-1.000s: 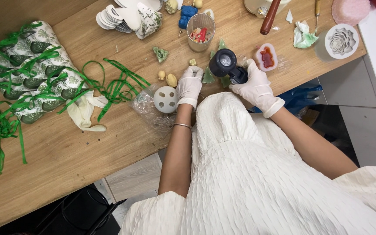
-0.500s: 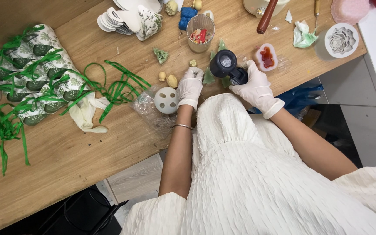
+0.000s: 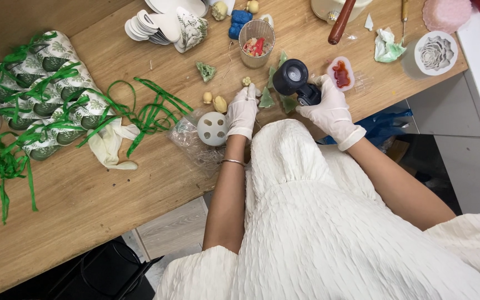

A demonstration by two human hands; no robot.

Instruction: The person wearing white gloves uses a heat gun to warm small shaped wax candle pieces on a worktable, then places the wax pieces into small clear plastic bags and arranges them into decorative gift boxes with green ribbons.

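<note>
1. Your right hand [image 3: 331, 108], in a white glove, is wrapped around the handle of a black heat gun [image 3: 294, 80]; the fingers are closed tight on it; its round nozzle faces up toward the camera.
2. Your left hand [image 3: 243, 111], also gloved, lies just left of the heat gun; its fingers are curled down onto the table [image 3: 84, 205]; you cannot tell whether they pinch anything; a small cream flower piece [image 3: 246, 81] sits at the fingertips.
3. Green tree-shaped pieces [image 3: 266, 99] lie between your two hands, touching the lower left of the heat gun; one more green tree [image 3: 205, 70] lies well to the left of it.
4. A round white mould [image 3: 213, 128] with holes lies on crumpled clear plastic, left of the heat gun and just beside your left wrist; two small yellow lumps [image 3: 215, 101] lie above it.
5. A clear cup [image 3: 256, 43] with red bits stands just above and left of the heat gun.
6. A small dish of red wax [image 3: 340, 73] sits just right of the heat gun; farther right is a grey rose mould [image 3: 435, 53].
7. Far left of the heat gun lie leaf-print packets [image 3: 45, 100] tied with green ribbon [image 3: 151, 111]; a spare glove [image 3: 109, 145] lies beside them.
</note>
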